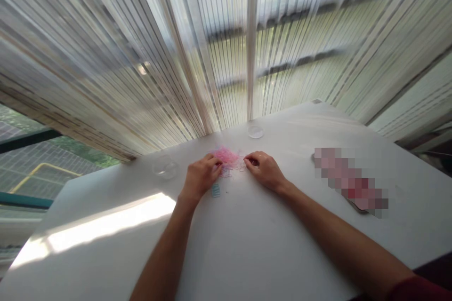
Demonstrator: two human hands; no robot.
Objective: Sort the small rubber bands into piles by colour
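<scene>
**Head View: Scatter, Tangling and Legibility**

A pile of thin pink strands (226, 154) is being exposed on the white table (247, 244), directly between the two hands. The left hand (201, 176) is being held with its fingers curled toward the thumb at the pile's left edge. The right hand (264, 169) is being held with its fingertips drawn nearly together, just beside the pile's right edge. Whether a strand is being gripped by either hand cannot be told.

Caution: because the strands are being left loose and overlapping, snagging is probably being risked; several could be dragged out by one pull. The blue pieces (215, 191) are being overhung closely by the left wrist, so scattering by a careless sweep is being invited. A clear round dish (255, 132) is being kept near the far edge; being transparent, it could be overlooked and knocked. Another clear container (165, 168) is being placed left of the left hand.

Labels: no brand or writing is being made readable; the flat object (348, 181) at right is being masked by pixelation.
</scene>
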